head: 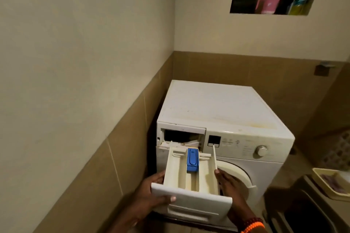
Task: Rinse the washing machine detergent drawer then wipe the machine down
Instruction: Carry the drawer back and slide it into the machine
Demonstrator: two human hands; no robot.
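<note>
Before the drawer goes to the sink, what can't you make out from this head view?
- Drawer slot: interior too dark.
- Control panel labels: too small, blurred.
- Sink: cut off by the right edge; no tap visible.
- Detergent drawer underside: hidden; the left hand and right hand cover its sides.

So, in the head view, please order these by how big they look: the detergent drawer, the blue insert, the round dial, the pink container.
1. detergent drawer, though it is nearest the camera
2. pink container
3. blue insert
4. round dial
</note>
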